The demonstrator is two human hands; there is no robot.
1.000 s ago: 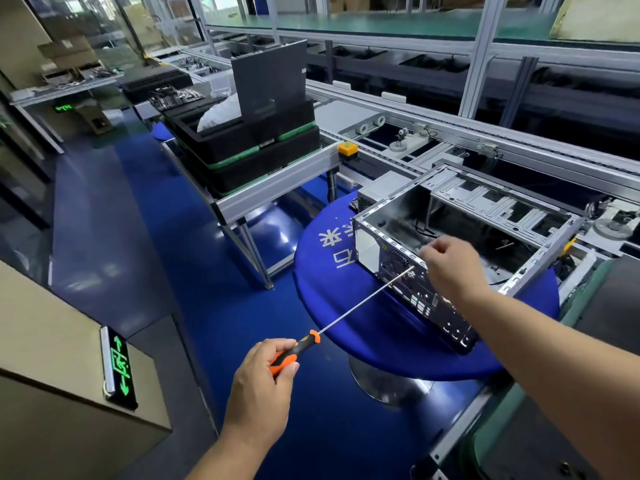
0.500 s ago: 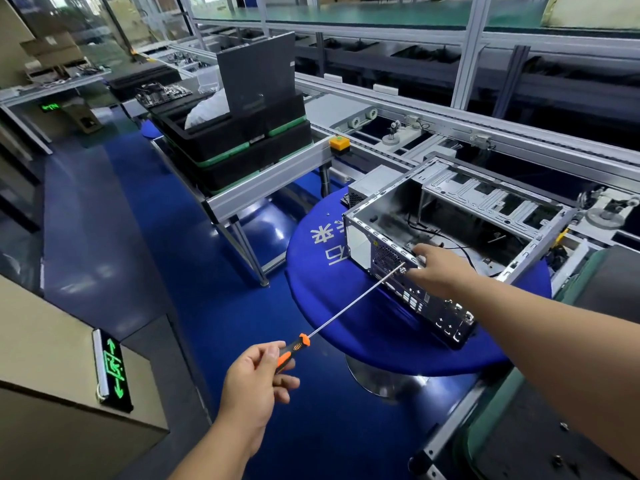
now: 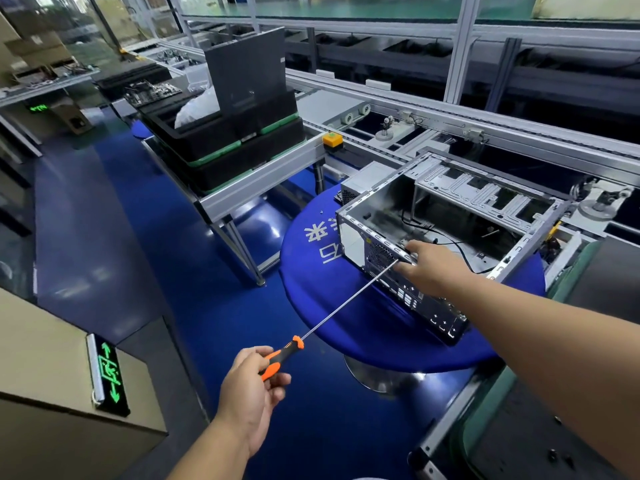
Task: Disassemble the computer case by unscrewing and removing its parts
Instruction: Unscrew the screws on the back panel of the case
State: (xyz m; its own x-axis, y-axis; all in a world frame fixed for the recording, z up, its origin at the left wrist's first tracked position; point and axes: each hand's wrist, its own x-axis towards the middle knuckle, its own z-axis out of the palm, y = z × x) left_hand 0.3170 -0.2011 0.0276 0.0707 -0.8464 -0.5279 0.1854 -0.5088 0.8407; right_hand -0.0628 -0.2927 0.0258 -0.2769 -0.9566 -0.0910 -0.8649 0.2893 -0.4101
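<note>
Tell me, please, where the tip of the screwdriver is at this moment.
In the head view, right of centre, the tip of the screwdriver meets the rear panel of the computer case, right beside the right hand; the left hand holds its handle.

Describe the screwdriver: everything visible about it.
The screwdriver has a very long, thin, bare metal shaft and a short black and orange handle. It slants from lower left up to the right. The left hand holds the handle, fingers curled round it. The tip meets the upper edge of the rear panel of the open computer case, right by the fingers of the right hand, which hide the tip itself. The case lies on a round blue table.
</note>
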